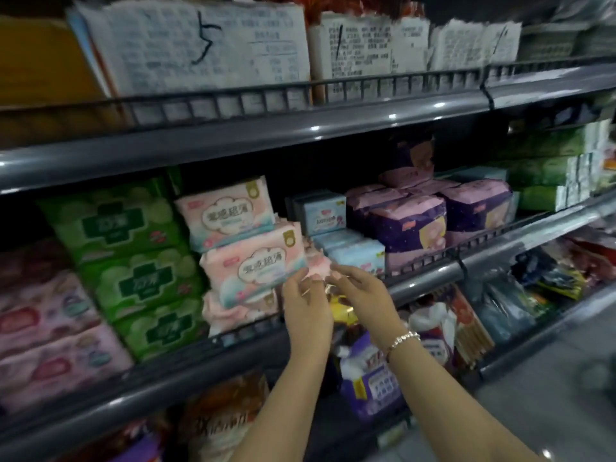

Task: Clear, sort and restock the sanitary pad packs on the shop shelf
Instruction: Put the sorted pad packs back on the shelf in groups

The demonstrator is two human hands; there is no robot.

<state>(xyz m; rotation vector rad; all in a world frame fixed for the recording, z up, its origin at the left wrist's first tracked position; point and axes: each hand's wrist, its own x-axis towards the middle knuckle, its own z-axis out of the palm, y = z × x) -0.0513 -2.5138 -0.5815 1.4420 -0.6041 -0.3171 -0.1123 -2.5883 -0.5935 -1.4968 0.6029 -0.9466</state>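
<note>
On the middle shelf [423,278] stands a stack of pink sanitary pad packs. The middle pink pack [253,265] tilts forward, and another pink pack [223,211] lies above it. My left hand [305,298] pinches the lower right corner of the middle pack. My right hand [356,288], with a bracelet on the wrist, has its fingertips at the same corner; the blur hides whether it grips. Light blue packs [353,251] sit just right of the pink stack, with purple packs [410,225] further right.
Green packs [133,261] and pink floral packs [46,328] fill the shelf's left side. Green tissue bundles [553,175] sit at the far right. The upper shelf [300,128] holds paper-wrapped bundles. The lower shelf has assorted packets [373,378]. A low wire rail runs along each shelf front.
</note>
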